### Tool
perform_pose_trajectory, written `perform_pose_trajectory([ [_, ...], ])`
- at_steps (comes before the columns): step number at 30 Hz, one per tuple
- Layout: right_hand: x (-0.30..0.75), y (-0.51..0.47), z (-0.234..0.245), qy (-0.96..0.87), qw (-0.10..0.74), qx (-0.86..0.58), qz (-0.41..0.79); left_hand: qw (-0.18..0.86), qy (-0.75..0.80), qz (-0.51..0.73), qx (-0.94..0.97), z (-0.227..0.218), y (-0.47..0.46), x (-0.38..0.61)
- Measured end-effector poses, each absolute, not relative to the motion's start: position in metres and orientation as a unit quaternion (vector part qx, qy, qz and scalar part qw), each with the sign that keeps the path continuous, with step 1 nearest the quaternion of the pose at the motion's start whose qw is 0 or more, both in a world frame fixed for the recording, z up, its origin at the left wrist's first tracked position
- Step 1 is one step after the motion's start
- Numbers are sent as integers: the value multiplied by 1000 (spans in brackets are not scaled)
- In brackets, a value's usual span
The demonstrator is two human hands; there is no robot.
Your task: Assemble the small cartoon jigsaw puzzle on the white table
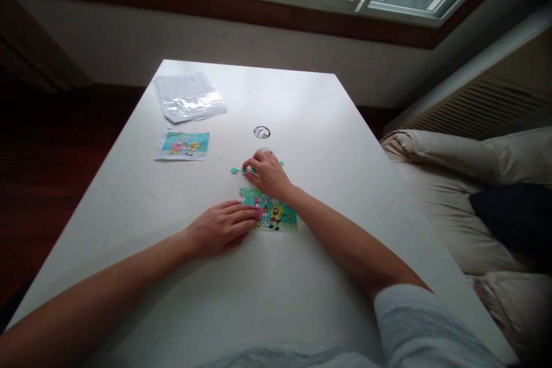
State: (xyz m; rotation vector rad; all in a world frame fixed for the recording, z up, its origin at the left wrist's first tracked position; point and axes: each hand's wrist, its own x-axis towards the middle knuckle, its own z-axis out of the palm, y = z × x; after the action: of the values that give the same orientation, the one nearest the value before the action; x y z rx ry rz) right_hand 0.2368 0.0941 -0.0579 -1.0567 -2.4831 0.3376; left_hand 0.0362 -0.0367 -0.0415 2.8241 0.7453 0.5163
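A small cartoon jigsaw puzzle (276, 215) lies on the white table (302, 276), mostly assembled. My left hand (222, 227) rests flat on the table, fingers stretched out, their tips touching the puzzle's left edge. My right hand (267, 173) is just beyond the puzzle's top edge, its fingers curled down onto loose teal puzzle pieces (235, 171). Whether a piece is pinched between the fingers is hidden.
A printed picture card (183, 145) showing the same cartoon lies at the left. Behind it is a clear plastic bag (188, 98). A round cable hole (261, 132) sits mid-table. A cushioned sofa (466, 207) stands to the right, and windows run along the back.
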Motion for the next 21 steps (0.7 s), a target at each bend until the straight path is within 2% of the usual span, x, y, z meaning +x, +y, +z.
perform_pose_trajectory([
  [21,240,95,-55,-894,190,-385,128,84,243,169,951,-41,-37,37],
])
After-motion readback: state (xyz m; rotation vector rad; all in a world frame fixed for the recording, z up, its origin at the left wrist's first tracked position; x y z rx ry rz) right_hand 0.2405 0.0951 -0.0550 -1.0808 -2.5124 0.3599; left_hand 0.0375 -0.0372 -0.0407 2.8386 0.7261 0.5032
